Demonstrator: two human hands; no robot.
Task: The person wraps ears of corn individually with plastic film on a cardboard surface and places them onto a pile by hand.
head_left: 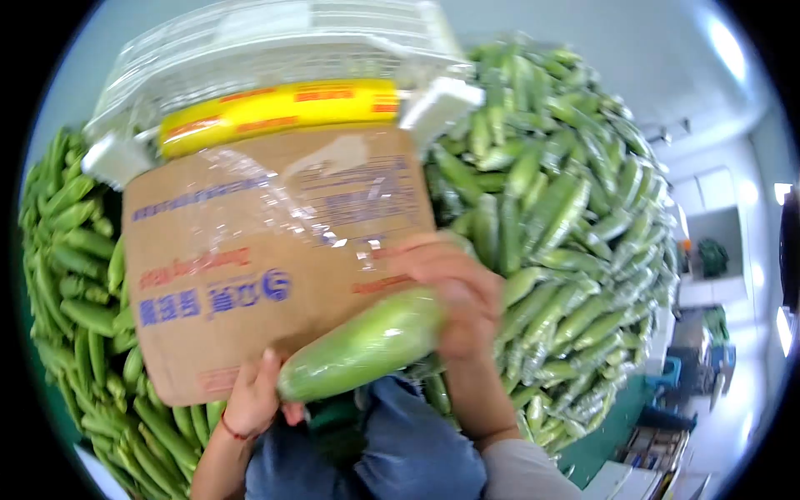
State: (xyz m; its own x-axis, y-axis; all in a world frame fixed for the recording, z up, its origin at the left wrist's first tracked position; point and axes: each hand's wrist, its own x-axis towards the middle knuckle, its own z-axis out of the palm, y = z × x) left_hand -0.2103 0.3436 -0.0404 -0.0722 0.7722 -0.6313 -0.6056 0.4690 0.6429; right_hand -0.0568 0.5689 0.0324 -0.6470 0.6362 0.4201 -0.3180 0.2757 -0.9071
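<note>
A large pale green gourd-like vegetable [362, 346], shiny as if film-wrapped, lies at a slant over the near edge of a brown cardboard sheet [275, 250]. My left hand [254, 396] holds its lower left end, with the fingertips at and under it. Around its upper right end is my right hand [458, 292], blurred, with the fingers curled. Clear film covers parts of the cardboard. Beyond the cardboard lies a yellow roll [279, 115] with red print, set between white end pieces.
A white plastic crate [275, 37] stands behind the roll. Unwrapped green vegetables [83, 312] are heaped at the left; a big pile of film-wrapped ones [554, 233] fills the right. A blue stool [667, 372] and shelving [658, 450] stand farther right.
</note>
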